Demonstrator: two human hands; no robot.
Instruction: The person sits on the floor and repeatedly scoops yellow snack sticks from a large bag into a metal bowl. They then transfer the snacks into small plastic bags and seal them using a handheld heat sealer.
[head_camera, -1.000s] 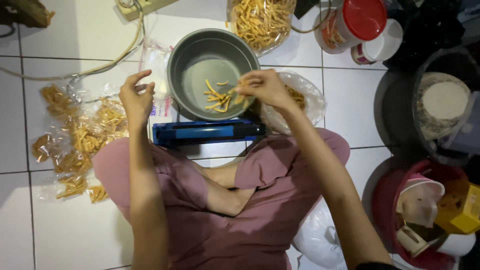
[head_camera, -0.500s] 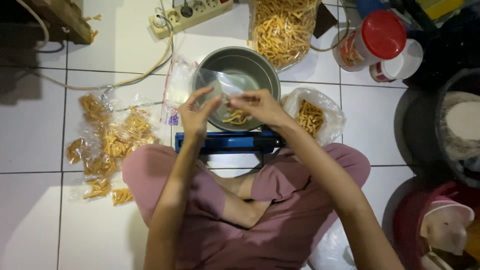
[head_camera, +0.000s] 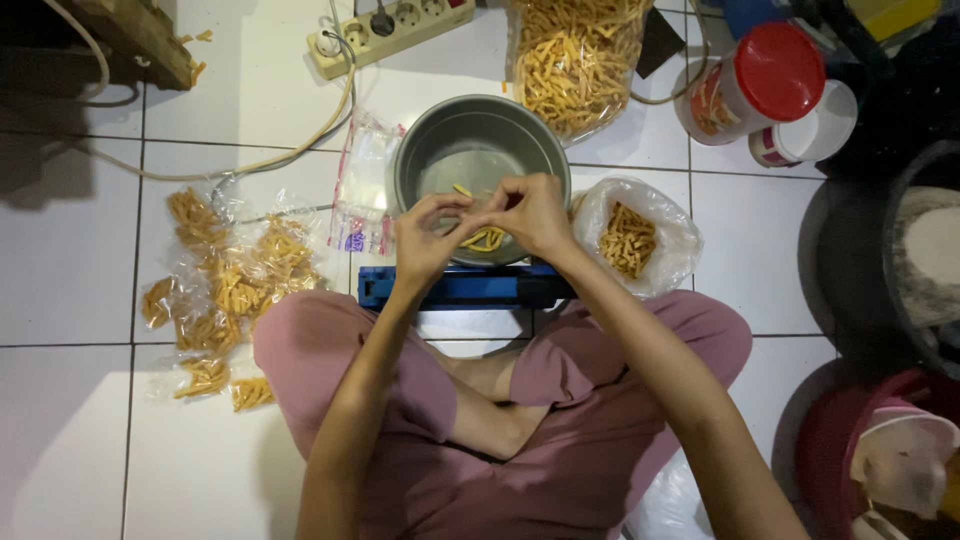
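While both hands pinch a small clear bag (head_camera: 480, 215) over the metal bowl (head_camera: 478, 150), left hand (head_camera: 425, 240) and right hand (head_camera: 535, 215) closed, a slipped grip risks scattering snack sticks (head_camera: 487, 238) onto the floor tiles (head_camera: 70, 240).

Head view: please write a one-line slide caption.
Both hands, left hand and right hand, meet over a metal bowl holding yellow snack sticks.

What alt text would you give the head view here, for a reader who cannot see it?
A person seated cross-legged on a white tiled floor holds both hands, left hand and right hand, together over a grey metal bowl, with yellow snack sticks at the fingertips. A blue bag sealer lies before the bowl, small filled packets to the left, and an open bag of sticks to the right.
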